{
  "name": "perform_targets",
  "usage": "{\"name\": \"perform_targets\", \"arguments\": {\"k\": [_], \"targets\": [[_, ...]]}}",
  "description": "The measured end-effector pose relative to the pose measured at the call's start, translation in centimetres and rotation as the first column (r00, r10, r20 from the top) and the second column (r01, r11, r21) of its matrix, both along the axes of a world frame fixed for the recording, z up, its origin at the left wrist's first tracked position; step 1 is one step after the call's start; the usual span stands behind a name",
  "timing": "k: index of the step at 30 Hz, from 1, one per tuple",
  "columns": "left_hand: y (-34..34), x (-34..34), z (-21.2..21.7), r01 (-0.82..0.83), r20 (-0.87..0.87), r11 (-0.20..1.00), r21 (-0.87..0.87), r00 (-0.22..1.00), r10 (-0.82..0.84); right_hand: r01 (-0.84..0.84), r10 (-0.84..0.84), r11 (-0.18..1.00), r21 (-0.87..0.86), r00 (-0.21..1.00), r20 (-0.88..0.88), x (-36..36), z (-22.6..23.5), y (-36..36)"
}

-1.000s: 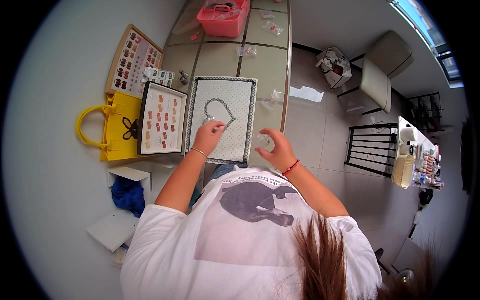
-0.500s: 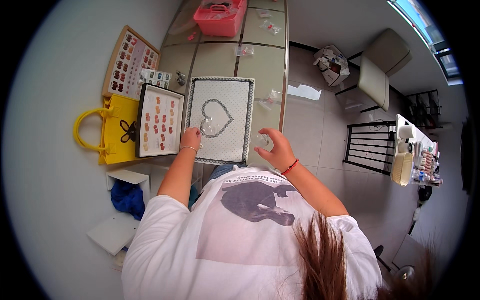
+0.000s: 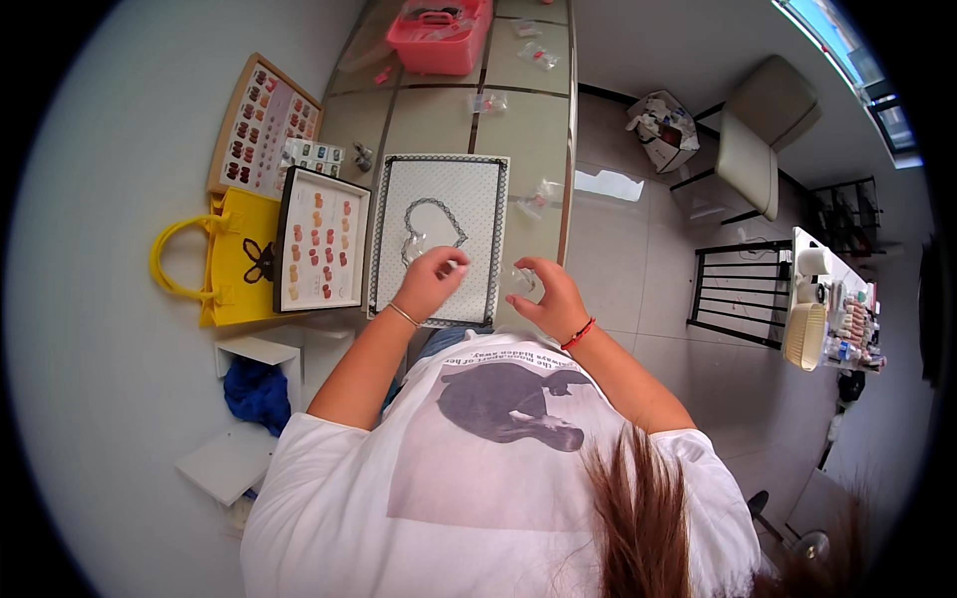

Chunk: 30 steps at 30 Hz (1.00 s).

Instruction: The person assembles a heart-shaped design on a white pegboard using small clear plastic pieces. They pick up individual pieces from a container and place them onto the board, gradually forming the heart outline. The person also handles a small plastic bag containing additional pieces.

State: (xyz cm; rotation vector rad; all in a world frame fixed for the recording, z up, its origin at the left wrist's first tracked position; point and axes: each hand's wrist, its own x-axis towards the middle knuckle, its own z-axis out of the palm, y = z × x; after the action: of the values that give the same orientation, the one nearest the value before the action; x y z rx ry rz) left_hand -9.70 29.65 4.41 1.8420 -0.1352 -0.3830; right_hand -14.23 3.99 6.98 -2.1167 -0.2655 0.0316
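My left hand [image 3: 431, 282] is above the lower right part of a white dotted mat [image 3: 480, 204] with a black lace border and a lace heart. Its fingers are bent together, and whatever they hold is too small to make out. Just past the mat's right edge, my right hand [image 3: 558, 304] curves thumb and index finger around a small clear plastic bag [image 3: 529, 284]. On the heart lies a clear plastic piece [image 3: 417, 244], partly covered by my left hand.
Left of the mat stand a tray of nail colour samples [image 3: 321, 244], a yellow bag [image 3: 234, 289] and a wooden-framed sample board [image 3: 261, 130]. A pink box [image 3: 439, 50] and several small clear packets [image 3: 538, 57] sit farther up the table. A chair [image 3: 748, 159] stands at right.
My left hand has moved right from the mat's left edge, toward my right hand. The right hand and the clear plastic bag have stayed in place.
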Motion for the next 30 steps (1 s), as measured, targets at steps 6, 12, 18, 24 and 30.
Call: {"name": "perform_targets", "arguments": {"k": [6,12,18,24,30], "targets": [[-3.4,-0.1,6.6,0.32,0.187,0.938,0.137,0.921,-0.342,-0.019,0.018,0.999,0.036,1.0,0.018,0.1,0.0,0.6],[-1.1,0.5,2.6,0.043,0.185,0.98,0.192,0.98,-0.079,-0.016,0.016,0.999,0.034,1.0,-0.001,-0.2,-0.1,0.6],[7.0,1.4,-8.5,-0.239,0.196,0.811,0.534,0.968,0.157,-0.015,0.015,1.0,0.019,1.0,-0.024,-0.3,-0.4,0.4],[9.7,1.0,-13.5,-0.163,0.091,0.666,0.728,0.986,0.142,-0.015,0.015,1.0,0.007,1.0,-0.026,-0.3,-0.5,0.5],[8.9,0.9,-13.4,-0.071,0.03,0.618,0.783,0.997,0.077,-0.015,0.014,1.0,-0.004,0.999,-0.041,-0.2,-0.4,0.4]]}}
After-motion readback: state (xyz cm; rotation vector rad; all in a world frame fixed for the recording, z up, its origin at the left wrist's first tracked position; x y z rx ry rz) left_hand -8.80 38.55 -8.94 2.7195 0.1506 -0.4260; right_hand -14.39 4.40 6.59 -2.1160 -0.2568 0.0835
